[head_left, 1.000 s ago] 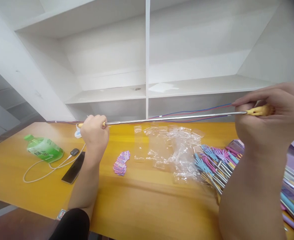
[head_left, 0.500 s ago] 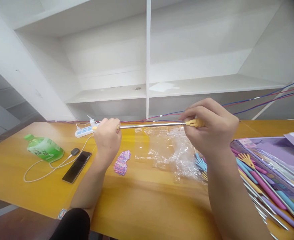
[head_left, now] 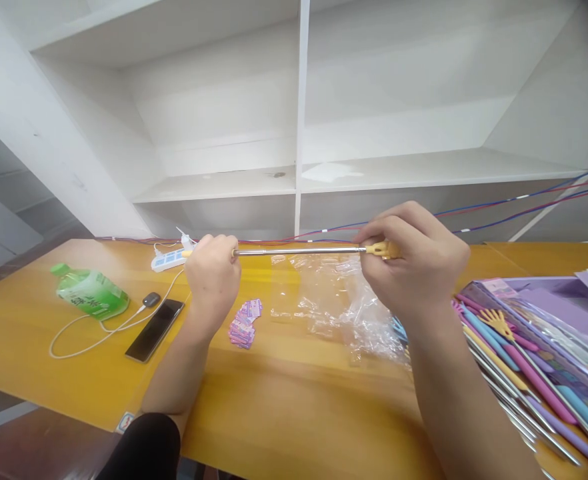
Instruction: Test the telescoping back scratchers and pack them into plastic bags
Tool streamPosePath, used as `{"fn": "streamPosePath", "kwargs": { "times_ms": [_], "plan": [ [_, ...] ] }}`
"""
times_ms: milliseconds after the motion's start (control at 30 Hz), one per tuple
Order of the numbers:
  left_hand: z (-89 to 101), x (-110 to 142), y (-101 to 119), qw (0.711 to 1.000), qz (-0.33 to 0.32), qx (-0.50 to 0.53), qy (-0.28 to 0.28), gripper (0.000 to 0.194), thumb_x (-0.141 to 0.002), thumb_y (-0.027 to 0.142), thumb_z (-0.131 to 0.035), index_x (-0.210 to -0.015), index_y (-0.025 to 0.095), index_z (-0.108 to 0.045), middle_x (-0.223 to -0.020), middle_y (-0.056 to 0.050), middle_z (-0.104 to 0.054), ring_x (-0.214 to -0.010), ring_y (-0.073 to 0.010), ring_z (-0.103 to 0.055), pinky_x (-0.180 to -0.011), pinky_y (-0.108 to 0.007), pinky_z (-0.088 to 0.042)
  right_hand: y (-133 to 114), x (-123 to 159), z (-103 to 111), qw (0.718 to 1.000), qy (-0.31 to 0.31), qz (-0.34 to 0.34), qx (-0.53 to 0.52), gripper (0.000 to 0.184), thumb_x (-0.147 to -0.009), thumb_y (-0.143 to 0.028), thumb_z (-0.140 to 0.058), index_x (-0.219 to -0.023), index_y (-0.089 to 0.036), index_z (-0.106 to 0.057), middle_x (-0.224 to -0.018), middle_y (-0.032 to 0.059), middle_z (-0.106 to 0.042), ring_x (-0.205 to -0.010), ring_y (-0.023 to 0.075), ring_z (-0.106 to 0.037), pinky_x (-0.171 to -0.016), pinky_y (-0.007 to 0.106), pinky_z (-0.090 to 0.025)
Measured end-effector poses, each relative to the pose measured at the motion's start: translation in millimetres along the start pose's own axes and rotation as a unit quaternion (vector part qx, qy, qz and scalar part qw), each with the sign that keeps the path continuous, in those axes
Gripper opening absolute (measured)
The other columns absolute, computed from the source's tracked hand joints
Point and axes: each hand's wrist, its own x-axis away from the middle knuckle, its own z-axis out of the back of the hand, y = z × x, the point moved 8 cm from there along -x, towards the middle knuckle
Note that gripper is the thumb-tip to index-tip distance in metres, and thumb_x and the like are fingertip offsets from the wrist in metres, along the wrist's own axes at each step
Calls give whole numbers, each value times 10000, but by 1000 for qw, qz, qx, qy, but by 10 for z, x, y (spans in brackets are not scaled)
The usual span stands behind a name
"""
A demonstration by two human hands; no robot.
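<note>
A telescopic back scratcher [head_left: 299, 251] with a thin metal rod and yellow ends is held level above the table between both hands. My left hand [head_left: 213, 277] is wrapped in a fist round its yellow handle, whose tip pokes out on the left. The fingers of my right hand [head_left: 414, 257] pinch the yellow hand-shaped head, which they partly cover. Below the rod, clear plastic sleeves [head_left: 324, 300] lie on the table, along with a small pile of pink and purple cards [head_left: 244, 325].
More back scratchers [head_left: 529, 367] in several colours lie at the right beside a purple box [head_left: 539, 300]. On the left are a green bottle [head_left: 91, 292], a phone [head_left: 154, 331] with a white cable and a power strip [head_left: 169, 260]. White shelving [head_left: 214, 187] stands behind the table.
My right hand has shifted slightly left toward my left hand, and the bare length of rod between them looks a little shorter. Both hands keep their hold.
</note>
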Motion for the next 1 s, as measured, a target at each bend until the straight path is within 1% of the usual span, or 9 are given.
{"fn": "streamPosePath", "kwargs": {
  "times_ms": [167,333,400,500,567,667,733,867,1000],
  "plan": [
    [17,19,18,1000,-4,-4,4,312,-720,-45,-513,-640,216,-363,-607,-2,-427,-678,-189,-381,-599,-340,-201,-36,24,17,1000,10,-7,2,272,-759,-13,-553,-789,-241,-698,-825,25,-669,-719,172,-621,-596,333,-389],
    [44,14,-6,1000,-3,-7,8,326,-730,-40,-519,-629,216,-344,-603,-2,-420,-676,-190,-378,-601,-340,-200,9,10,9,999,4,-28,24,267,-718,-13,-577,-787,-242,-696,-833,13,-671,-728,161,-624,-591,320,-386],
    [45,32,26,1000,-7,-9,12,331,-729,-43,-518,-630,217,-338,-599,-4,-421,-675,-192,-375,-602,-342,-197,-29,24,-16,999,5,-25,31,264,-713,-13,-578,-781,-241,-691,-831,12,-671,-730,158,-622,-588,313,-382],
    [-17,102,175,1000,-29,-4,9,314,-761,-41,-506,-644,218,-373,-613,-10,-459,-681,-196,-391,-599,-346,-190,-271,123,-175,999,-12,33,-1,264,-734,4,-576,-796,-231,-677,-847,3,-689,-703,131,-596,-589,289,-382],
    [-122,153,301,998,-56,12,-24,304,-781,-31,-508,-650,216,-389,-623,-11,-483,-681,-192,-405,-596,-347,-190,-485,236,-315,996,-20,78,-27,263,-778,17,-571,-809,-224,-672,-835,-7,-693,-678,116,-562,-585,275,-370],
    [-211,182,365,997,-64,15,-49,324,-776,-37,-501,-627,214,-361,-599,-10,-451,-664,-189,-381,-593,-349,-191,-636,362,-466,997,-13,78,-22,277,-842,33,-551,-803,-215,-666,-800,-11,-677,-675,110,-531,-609,260,-365],
    [-210,172,353,997,-62,11,-47,324,-778,-37,-501,-627,212,-360,-598,-12,-452,-667,-191,-374,-596,-353,-188,-641,390,-519,997,-18,72,-27,276,-844,32,-546,-807,-213,-667,-809,-9,-675,-680,105,-531,-617,249,-361],
    [-186,158,347,996,-65,30,-46,309,-789,-32,-507,-641,208,-381,-608,-18,-482,-679,-194,-372,-602,-354,-174,-560,368,-515,997,-25,68,-23,268,-821,26,-553,-816,-212,-676,-816,-7,-675,-674,101,-529,-597,248,-333],
    [-188,159,356,997,-66,28,-42,306,-784,-48,-484,-641,206,-393,-604,-14,-462,-677,-190,-360,-608,-356,-170,-530,361,-532,996,-51,74,-13,258,-849,5,-544,-820,-210,-685,-834,-3,-686,-670,97,-532,-593,238,-343]
  ]
}}
